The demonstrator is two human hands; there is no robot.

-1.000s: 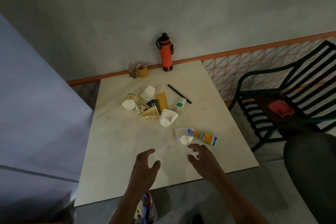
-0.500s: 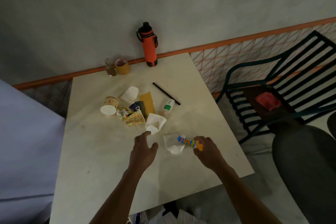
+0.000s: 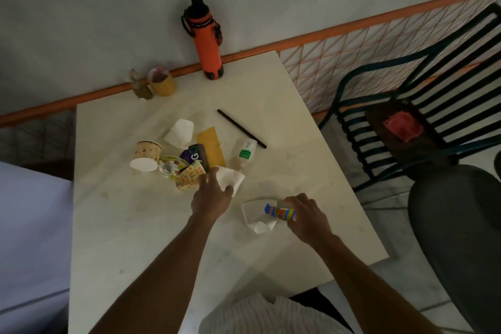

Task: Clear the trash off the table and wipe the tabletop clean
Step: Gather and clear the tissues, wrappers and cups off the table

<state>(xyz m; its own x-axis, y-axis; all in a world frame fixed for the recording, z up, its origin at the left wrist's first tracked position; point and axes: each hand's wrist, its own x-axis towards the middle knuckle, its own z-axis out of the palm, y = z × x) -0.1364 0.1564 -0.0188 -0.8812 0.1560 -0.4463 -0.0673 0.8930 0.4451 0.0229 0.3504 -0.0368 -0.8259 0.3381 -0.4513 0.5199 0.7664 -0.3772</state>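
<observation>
Head view. Two bare forearms, left hand (image 3: 211, 196) and right hand (image 3: 307, 218), with no sleeves reaching the wrists, no watch, ring or glove visible. At the lower edge, a white garment (image 3: 260, 316) with fine dark vertical stripes covers the torso.

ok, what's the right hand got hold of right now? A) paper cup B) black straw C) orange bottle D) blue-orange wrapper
D: the right hand pinches one end of the blue-orange wrapper, which lies over a crumpled white cup near the table's front right.
</observation>
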